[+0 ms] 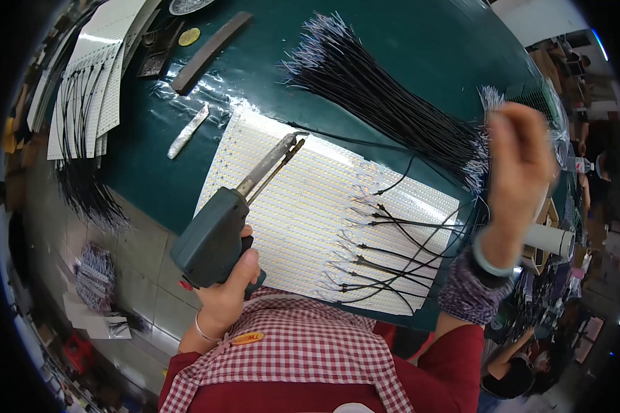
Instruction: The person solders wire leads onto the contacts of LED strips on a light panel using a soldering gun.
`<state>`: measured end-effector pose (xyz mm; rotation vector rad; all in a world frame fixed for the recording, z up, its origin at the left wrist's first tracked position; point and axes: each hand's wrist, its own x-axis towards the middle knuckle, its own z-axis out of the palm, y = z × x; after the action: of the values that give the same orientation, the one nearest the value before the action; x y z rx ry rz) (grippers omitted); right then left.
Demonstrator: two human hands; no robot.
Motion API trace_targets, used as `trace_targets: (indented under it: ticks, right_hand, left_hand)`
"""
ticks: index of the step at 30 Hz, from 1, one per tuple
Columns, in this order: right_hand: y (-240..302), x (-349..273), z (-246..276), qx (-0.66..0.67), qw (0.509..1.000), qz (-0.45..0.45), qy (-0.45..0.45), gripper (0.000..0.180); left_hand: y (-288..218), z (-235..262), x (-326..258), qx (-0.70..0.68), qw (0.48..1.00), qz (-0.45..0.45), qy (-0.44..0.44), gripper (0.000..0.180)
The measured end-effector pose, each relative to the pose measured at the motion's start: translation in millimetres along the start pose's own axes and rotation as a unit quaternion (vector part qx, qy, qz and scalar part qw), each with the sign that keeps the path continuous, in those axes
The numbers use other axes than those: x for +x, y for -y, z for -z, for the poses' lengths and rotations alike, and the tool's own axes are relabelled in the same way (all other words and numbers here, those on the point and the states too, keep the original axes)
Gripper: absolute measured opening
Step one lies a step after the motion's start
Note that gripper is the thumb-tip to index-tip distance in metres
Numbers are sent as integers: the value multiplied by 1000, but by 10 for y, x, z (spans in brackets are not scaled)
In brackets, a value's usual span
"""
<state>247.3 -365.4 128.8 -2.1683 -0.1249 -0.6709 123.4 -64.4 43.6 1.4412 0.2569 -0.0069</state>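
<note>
My left hand [225,288] is wrapped round the handle of a dark green soldering gun [210,237]. The gun's metal tip points up and away, over the far edge of a white LED panel [289,213]. Several short black cables [386,251] with thin bared wire ends lie across the panel's right half. My right hand [520,158] is raised at the right, smeared by motion, so what its fingers do cannot be made out. Nearest to it is the right end of a thick bundle of black cables [393,96], whose stripped ends fan out at both sides.
On the green table [255,76] lie a brownish bar [212,51], a foil-like silvery strip [188,132] and a round yellow piece [189,36]. White panels with cables [96,89] are stacked at the far left. A white roll [550,241] stands at right. Other people work beyond.
</note>
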Motion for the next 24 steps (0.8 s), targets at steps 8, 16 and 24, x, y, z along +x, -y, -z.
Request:
trace_targets:
  ticks: [8, 16, 24]
  right_hand:
    - [-80, -253, -33, -114, 977, 79, 159, 16]
    - [-510, -872, -631, 16, 954, -115, 277, 8]
    - [-498, -900, -638, 40, 947, -168, 272, 10]
  left_hand:
    - [-33, -186, 12, -27, 997, 63, 44, 36]
    - [14, -236, 5, 0, 994, 65, 82, 39]
    - [90, -278, 38, 50, 989, 91, 101, 30]
